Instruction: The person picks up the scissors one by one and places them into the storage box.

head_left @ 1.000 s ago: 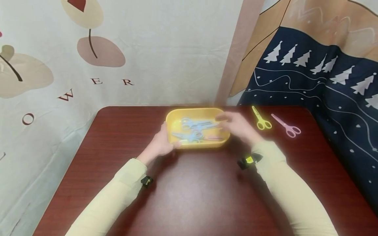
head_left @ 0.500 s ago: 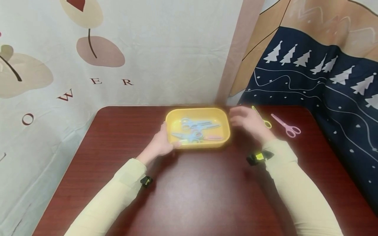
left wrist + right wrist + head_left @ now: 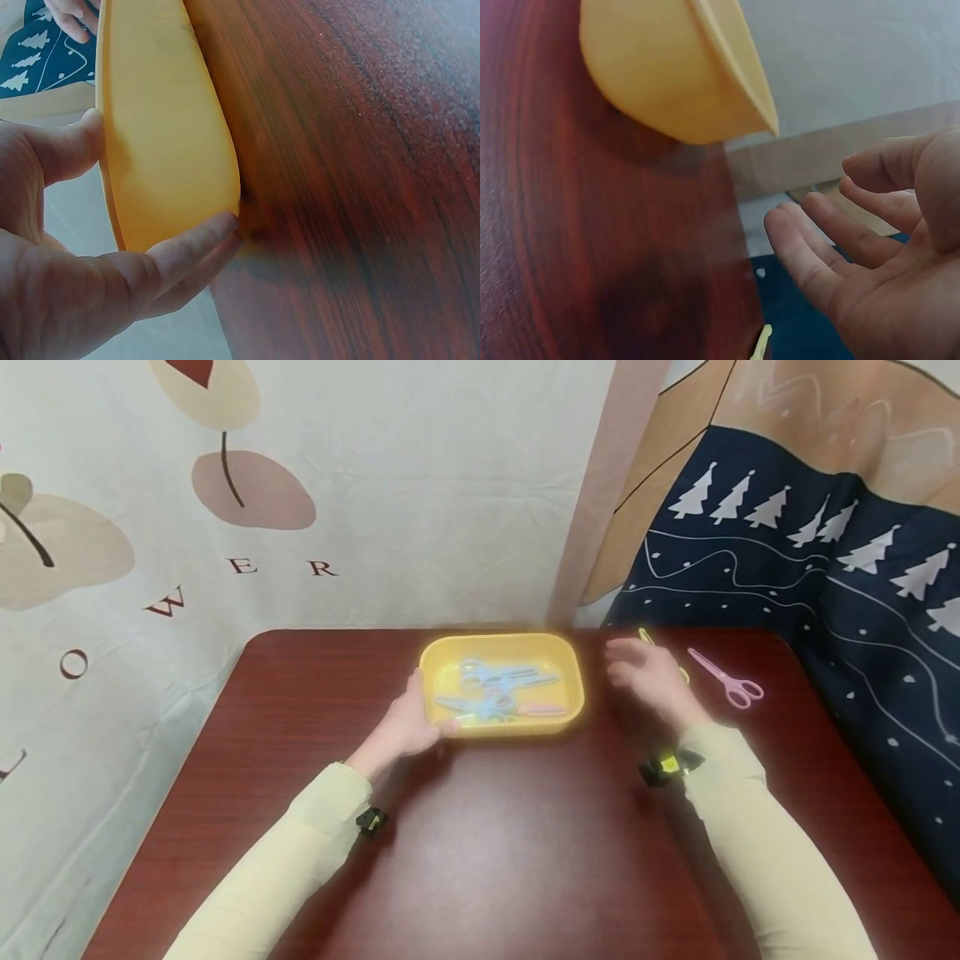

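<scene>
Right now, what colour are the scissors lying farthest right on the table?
Those scissors are pink, seen best in the head view.

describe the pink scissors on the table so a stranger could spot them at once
Find the dark red table, then look right of the yellow tray toward the table's far right corner. The pink scissors lie there, blades pointing away and left. Pink and wholly in view, they differ from the partly hidden yellow scissors just left.

Pale yellow sleeves (image 3: 783, 852) bear black wrist devices (image 3: 371, 821).
</scene>
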`<state>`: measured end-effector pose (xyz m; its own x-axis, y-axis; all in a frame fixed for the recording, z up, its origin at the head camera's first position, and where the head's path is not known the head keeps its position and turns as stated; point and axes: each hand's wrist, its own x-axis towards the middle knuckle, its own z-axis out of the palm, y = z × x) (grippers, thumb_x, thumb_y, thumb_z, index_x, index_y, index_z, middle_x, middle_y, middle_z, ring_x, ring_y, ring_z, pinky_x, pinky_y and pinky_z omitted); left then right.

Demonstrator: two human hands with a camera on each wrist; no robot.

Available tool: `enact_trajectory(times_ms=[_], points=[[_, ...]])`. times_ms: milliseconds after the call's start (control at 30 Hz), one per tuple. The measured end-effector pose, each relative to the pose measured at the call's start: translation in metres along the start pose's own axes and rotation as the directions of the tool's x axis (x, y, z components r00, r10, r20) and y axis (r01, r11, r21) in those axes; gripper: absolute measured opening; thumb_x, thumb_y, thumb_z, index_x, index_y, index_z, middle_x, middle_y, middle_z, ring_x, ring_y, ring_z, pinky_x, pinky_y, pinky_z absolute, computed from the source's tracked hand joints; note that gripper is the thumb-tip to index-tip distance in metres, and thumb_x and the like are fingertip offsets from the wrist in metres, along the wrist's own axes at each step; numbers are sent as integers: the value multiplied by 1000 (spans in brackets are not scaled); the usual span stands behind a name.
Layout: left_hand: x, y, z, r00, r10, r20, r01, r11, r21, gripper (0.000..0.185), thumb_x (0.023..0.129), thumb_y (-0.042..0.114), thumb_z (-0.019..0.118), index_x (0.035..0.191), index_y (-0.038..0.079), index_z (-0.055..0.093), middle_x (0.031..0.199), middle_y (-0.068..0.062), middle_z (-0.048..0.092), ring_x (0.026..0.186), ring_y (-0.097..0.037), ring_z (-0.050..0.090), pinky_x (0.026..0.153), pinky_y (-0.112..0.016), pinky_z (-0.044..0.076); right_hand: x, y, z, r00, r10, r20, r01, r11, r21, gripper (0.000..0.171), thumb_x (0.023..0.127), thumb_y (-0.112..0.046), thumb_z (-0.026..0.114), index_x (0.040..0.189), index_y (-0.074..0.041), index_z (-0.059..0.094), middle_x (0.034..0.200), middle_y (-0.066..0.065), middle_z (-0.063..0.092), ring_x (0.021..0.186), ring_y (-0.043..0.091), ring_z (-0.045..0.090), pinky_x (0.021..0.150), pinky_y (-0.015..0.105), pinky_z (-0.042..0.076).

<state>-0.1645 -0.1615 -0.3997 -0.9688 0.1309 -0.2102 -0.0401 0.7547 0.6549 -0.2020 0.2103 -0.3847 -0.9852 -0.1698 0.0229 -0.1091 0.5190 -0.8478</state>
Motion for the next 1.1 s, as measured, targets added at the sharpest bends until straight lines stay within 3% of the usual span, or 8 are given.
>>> enact_trajectory(times_ms=[433, 733, 1100], points=[[-2, 1, -1, 1000, -11, 6, 11, 1000, -3, 109, 89, 19, 76, 161, -9, -1, 164, -34, 20, 147, -47, 33, 123, -53, 26, -3, 25, -3, 996, 63, -65, -64, 998, -23, 46, 102, -13, 60, 147, -4, 55, 140, 22, 62, 121, 37, 64, 104, 52, 52], [0, -2, -1, 1000, -14, 9, 14, 1000, 10, 109, 89, 21, 76, 160, -11, -1, 165, -35, 16, 149, -48, 29, 125, -52, 23, -8, 38, -6, 986, 120, -119, -123, 992, -23, 47, 104, -18, 58, 148, -2, 54, 142, 22, 61, 129, 38, 57, 110, 56, 45], [-1, 0, -2, 1000, -22, 18, 21, 1000, 8, 111, 90, 21, 76, 161, -10, -3, 167, -33, 12, 152, -45, 23, 126, -51, 20, -12, 46, -14, 948, 241, -209, -240, 970, 30, 51, 103, -29, 58, 148, -6, 55, 141, 21, 60, 125, 39, 58, 110, 54, 45]])
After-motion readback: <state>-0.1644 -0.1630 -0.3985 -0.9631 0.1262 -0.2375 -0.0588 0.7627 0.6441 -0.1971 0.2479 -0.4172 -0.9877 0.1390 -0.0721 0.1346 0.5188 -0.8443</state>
